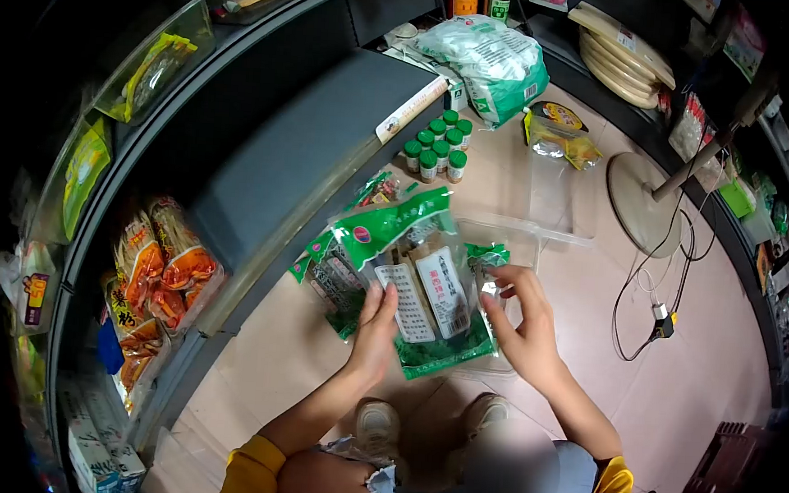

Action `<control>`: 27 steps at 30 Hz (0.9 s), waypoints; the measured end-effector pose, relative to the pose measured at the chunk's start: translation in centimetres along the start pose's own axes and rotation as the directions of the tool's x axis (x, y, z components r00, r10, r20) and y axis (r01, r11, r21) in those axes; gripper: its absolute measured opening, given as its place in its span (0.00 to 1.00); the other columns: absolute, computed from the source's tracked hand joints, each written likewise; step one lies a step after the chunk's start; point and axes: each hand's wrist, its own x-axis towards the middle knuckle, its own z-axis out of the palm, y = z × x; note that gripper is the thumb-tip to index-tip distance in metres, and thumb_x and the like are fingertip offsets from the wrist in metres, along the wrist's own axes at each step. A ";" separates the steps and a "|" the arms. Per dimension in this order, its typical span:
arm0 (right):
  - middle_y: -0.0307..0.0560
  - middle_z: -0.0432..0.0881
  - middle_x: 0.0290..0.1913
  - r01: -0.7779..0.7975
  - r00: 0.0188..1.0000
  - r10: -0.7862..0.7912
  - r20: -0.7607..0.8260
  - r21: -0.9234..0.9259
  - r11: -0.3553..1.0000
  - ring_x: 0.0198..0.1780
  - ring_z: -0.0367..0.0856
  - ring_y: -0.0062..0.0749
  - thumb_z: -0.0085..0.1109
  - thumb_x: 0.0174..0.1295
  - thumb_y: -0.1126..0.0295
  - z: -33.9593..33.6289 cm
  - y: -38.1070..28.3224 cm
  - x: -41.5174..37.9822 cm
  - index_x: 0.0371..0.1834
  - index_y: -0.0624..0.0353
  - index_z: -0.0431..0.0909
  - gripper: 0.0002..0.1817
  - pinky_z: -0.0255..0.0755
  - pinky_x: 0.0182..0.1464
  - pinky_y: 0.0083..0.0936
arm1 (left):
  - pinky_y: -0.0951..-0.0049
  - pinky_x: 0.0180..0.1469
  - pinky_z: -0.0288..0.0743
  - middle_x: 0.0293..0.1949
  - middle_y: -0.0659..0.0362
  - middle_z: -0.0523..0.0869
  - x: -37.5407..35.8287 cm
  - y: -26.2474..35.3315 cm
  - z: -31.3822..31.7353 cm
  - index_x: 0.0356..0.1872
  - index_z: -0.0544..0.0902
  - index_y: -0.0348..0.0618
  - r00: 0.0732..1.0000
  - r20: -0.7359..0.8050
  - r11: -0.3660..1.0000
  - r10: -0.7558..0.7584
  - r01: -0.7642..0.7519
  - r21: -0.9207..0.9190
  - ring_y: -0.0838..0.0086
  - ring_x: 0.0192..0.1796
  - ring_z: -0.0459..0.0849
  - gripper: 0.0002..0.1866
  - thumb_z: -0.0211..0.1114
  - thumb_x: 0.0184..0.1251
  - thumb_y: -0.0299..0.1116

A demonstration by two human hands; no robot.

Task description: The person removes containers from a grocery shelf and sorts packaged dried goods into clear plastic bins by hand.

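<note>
My left hand (373,337) grips the left side of a green-and-clear food packet (428,294), its thumb on the front. Through the clear middle, brown contents and white printed labels show. My right hand (523,331) is at the packet's right edge, thumb and fingertips closed in on it; the exact pinch is partly hidden. Behind and left of it is another green-and-clear packet (331,274); whether my left fingers also touch that one is hidden. A further green packet (489,252) shows behind the right edge, over a clear plastic bin (523,239).
A grey shelf (301,146) curves along the left, with bagged noodles (163,264) on its lower level. Several green-lidded jars (438,145) stand on the floor by a large green-white bag (491,63). At right are a round stand base (632,202) and cables (629,324).
</note>
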 end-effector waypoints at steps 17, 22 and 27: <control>0.38 0.69 0.30 -0.511 0.859 0.445 0.252 0.470 0.720 0.34 0.67 0.18 0.43 0.57 0.74 2.2 3.2 -2.0 0.38 0.63 0.64 0.07 0.61 0.40 0.14 | 0.77 0.51 0.56 0.47 0.66 0.68 -0.6 0.8 0.5 0.52 0.62 0.45 0.992 0.044 0.992 -0.116 0.114 0.049 0.81 0.50 0.64 0.19 0.47 0.61 0.40; 0.37 0.68 0.28 -0.503 0.862 0.438 0.256 0.538 0.676 0.33 0.66 0.17 0.42 0.57 0.76 2.1 3.5 -2.2 0.33 0.62 0.63 0.03 0.61 0.38 0.13 | 0.77 0.52 0.56 0.47 0.66 0.68 -0.4 0.3 0.4 0.51 0.63 0.44 0.995 0.054 0.996 -0.084 0.082 0.039 0.82 0.49 0.64 0.18 0.47 0.61 0.40; 0.37 0.68 0.28 -0.462 0.883 0.417 0.214 0.548 0.697 0.32 0.66 0.17 0.42 0.58 0.75 2.0 3.8 -2.3 0.32 0.61 0.64 0.02 0.61 0.38 0.14 | 0.78 0.52 0.55 0.47 0.65 0.67 -0.7 0.7 1.2 0.51 0.62 0.43 0.996 0.052 0.995 -0.066 0.061 0.080 0.81 0.50 0.64 0.19 0.47 0.62 0.40</control>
